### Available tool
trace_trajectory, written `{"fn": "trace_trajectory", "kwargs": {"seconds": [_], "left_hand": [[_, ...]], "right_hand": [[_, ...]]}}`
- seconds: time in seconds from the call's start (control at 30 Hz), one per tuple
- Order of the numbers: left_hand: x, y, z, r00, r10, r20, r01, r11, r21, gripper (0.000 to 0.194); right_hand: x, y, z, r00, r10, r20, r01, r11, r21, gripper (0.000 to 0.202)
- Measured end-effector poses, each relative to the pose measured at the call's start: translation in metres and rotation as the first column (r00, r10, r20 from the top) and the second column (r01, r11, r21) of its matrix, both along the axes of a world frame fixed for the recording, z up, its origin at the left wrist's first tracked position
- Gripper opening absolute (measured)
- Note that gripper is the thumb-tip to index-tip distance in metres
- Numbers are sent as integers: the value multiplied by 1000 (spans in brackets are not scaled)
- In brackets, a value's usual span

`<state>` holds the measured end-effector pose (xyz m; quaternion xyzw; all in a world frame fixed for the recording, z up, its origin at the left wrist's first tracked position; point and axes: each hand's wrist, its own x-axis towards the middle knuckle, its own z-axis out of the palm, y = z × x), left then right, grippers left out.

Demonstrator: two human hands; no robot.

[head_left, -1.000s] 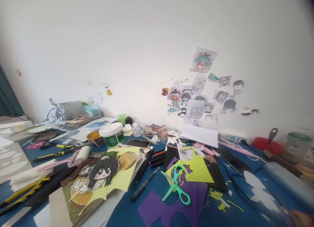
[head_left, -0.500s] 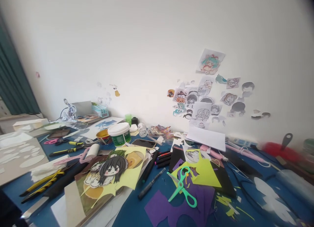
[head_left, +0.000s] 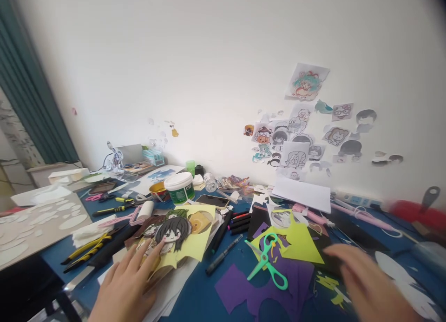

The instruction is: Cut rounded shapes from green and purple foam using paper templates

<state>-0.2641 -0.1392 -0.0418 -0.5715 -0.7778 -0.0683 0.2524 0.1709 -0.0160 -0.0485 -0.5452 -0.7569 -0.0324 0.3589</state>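
Observation:
My left hand [head_left: 127,278] lies over the left stack of papers with its fingers spread, its fingertips at a black-haired paper cutout figure [head_left: 172,233]. Under the cutout is a yellow sheet [head_left: 202,240] with a cut-out edge. At the right, my right hand [head_left: 372,285] is smeared by motion, and its fingers cannot be made out clearly. It is near the black board [head_left: 331,252] and yellow paper scraps [head_left: 327,282]. Between the hands, green-handled scissors [head_left: 267,261] lie spread on purple paper [head_left: 240,292] and a yellow-green sheet [head_left: 303,243].
A grey pen [head_left: 225,254] and several markers [head_left: 240,224] lie mid-table. Behind them are a phone [head_left: 212,201] and a white-lidded tub [head_left: 179,188]. Yellow-black pliers [head_left: 87,252] and a knife [head_left: 81,276] lie left. A red dustpan-like object [head_left: 411,210] stands far right.
Both hands have come into view from below, the left onto the papers and cutout, the right at the right side. The whole view has shifted, so things appear farther right.

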Motion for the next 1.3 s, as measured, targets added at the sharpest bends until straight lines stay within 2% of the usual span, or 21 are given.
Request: {"fn": "trace_trajectory", "kwargs": {"seconds": [0.07,0.1,0.13,0.17,0.23,0.3,0.33,0.4,0.5,0.53,0.6,0.7,0.8,0.87,0.97,1.07,1.17,1.2,1.27,1.3], "left_hand": [[3,3,-1,999,22,-32,-22,1000,4,62],[7,7,0,999,22,-36,-21,1000,14,60],[11,11,3,999,13,-31,-13,1000,17,58],[15,16,6,1000,4,-19,-4,1000,10,58],[20,26,13,1000,5,2,-5,1000,-27,57],[22,32,20,1000,16,9,-15,997,-79,55],[21,34,22,1000,18,12,-16,995,-102,55],[19,35,26,1000,8,23,-5,993,-120,55],[14,33,26,999,-37,34,40,996,-78,45],[13,32,25,998,-50,32,52,997,-60,45],[13,31,23,998,-57,14,57,997,-45,49],[19,32,20,998,-27,-56,23,998,-65,54],[26,34,17,991,27,-128,-40,994,-103,55],[29,35,16,988,62,-143,-78,991,-108,56],[27,34,17,991,66,-113,-76,993,-89,56],[22,33,25,996,45,-74,-52,994,-97,54],[17,35,40,999,23,-34,-28,990,-141,56],[16,36,46,1000,25,-7,-25,987,-158,55],[15,40,56,999,27,45,-17,978,-207,57],[14,42,61,998,10,55,2,976,-220,57]], "right_hand": [[-49,-4,20,961,251,-115,-266,952,-149,31],[-72,-6,27,929,322,-183,-359,905,-229,30],[-94,-8,33,892,383,-240,-446,832,-329,28],[-114,-9,37,868,393,-304,-492,767,-412,27],[-148,-8,41,808,359,-467,-579,630,-518,27],[-174,-3,40,739,259,-622,-661,458,-594,28],[-185,0,39,675,228,-701,-728,357,-585,29],[-207,7,36,599,128,-790,-795,209,-569,32],[-239,15,30,554,-1,-832,-832,33,-554,37],[-249,17,28,536,-59,-842,-844,9,-537,31],[-268,21,23,472,-153,-868,-876,25,-481,15],[-289,25,17,456,-214,-864,-871,91,-482,17],[-298,28,17,453,-203,-868,-866,131,-482,17],[-298,31,20,443,-152,-884,-875,140,-463,17],[-291,36,29,432,-18,-902,-896,109,-431,17],[-280,41,34,472,137,-871,-881,105,-461,16],[-268,43,35,538,295,-790,-842,150,-518,10],[-265,41,35,546,367,-753,-835,160,-527,15],[-263,37,32,526,632,-569,-829,229,-511,25],[-263,33,30,492,779,-389,-832,288,-475,29]]}}
